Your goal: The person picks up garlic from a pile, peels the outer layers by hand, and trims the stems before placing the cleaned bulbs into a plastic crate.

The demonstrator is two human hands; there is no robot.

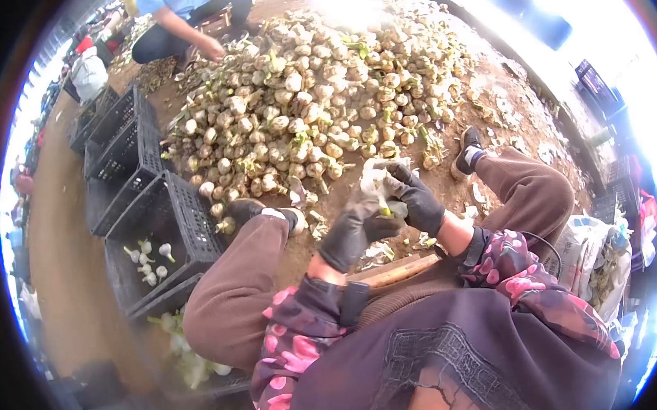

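Note:
Both of my hands wear dark grey gloves and meet in front of my lap. Between them is a garlic bulb (377, 182) with loose pale outer skin and a bit of green showing at its lower side. My left hand (355, 234) is closed round it from the left, partly smeared by motion. Fingers of my right hand (418, 203) are bent and pinch it from the right. Just beyond lies a large heap of unpeeled garlic (288, 122) on the ground. Below my hands a wooden board (396, 271) rests across my lap.
Black plastic crates (189, 211) line the left side; the nearest holds several cleaned garlic bulbs (146, 261). More pale bulbs (192, 357) lie beside my left knee. A white sack (591, 256) stands at right. Another person's hand (210, 47) reaches to the heap's far left.

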